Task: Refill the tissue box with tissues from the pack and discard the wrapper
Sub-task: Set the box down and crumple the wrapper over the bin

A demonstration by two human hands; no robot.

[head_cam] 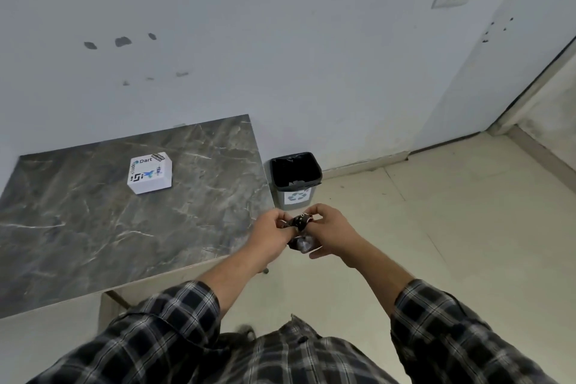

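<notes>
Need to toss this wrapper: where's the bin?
In the head view, the bin stands on the floor against the wall, just right of the table and beyond both hands holding the wrapper.

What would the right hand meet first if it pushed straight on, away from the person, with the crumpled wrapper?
Probably the bin: it stands on the floor just beyond the right hand and wrapper, open top facing up. Depth is uncertain in this view.
</notes>
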